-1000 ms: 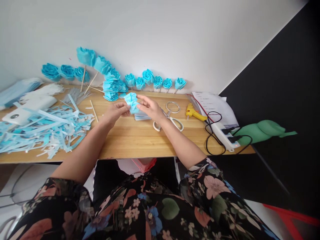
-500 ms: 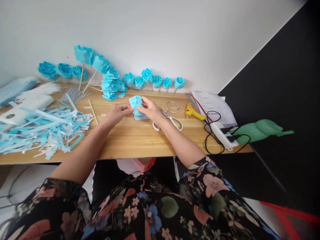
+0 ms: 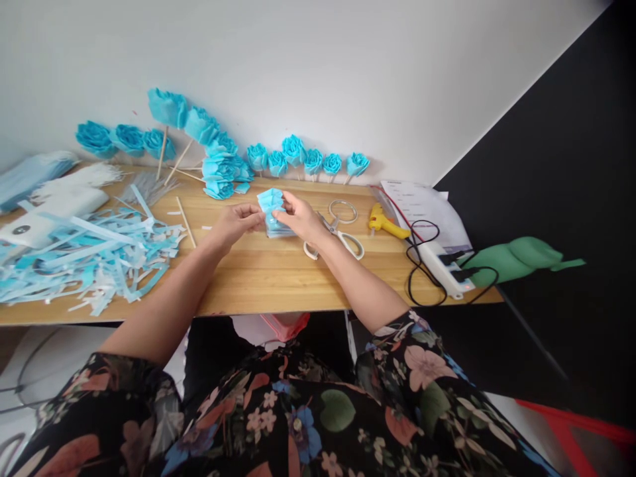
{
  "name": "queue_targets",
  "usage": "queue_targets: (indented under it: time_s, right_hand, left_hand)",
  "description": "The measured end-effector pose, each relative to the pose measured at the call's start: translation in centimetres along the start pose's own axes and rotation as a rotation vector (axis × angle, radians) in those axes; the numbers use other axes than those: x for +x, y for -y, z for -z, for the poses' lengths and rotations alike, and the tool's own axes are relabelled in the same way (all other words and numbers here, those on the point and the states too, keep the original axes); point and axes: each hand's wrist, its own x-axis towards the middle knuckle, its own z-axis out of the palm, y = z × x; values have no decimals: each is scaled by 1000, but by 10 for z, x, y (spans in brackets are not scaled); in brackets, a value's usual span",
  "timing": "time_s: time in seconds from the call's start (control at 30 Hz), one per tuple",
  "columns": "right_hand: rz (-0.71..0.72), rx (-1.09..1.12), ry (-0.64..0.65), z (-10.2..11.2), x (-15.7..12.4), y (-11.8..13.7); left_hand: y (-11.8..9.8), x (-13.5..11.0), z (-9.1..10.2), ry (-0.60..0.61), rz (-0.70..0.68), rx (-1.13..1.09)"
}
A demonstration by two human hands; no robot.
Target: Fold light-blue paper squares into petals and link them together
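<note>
Between my hands, above the wooden table [image 3: 268,278], is a small stack of pleated blue fabric or paper pieces [image 3: 271,199]. My left hand [image 3: 238,224] pinches the stack's left edge with thumb and fingertips. From the right, my right hand [image 3: 301,220] grips it, thumb across the front and fingers behind. A pair of white-handled scissors [image 3: 335,233] lies just beside my right wrist, partly covered by it. Behind the stack, several blue artificial roses [image 3: 294,151] on sticks lean against the wall.
Loose blue and white strips [image 3: 119,252] heap on the left, with a white device [image 3: 54,215] behind them. A thin stick [image 3: 186,222] lies nearby. At right are a yellow glue gun [image 3: 387,222], a roll of tape [image 3: 342,211], a power strip [image 3: 442,268] with black cables, and paper sheets [image 3: 422,212].
Both hands stay in nearly the same place. The top piece of the blue stack shifts slightly between my fingers.
</note>
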Motion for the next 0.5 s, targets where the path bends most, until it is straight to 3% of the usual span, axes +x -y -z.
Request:
queue_targets:
  time_s: [0.5]
  right_hand:
    - [-52, 111, 36, 3, 0, -2]
  left_hand:
    - [-1, 0, -1, -26, 0, -5]
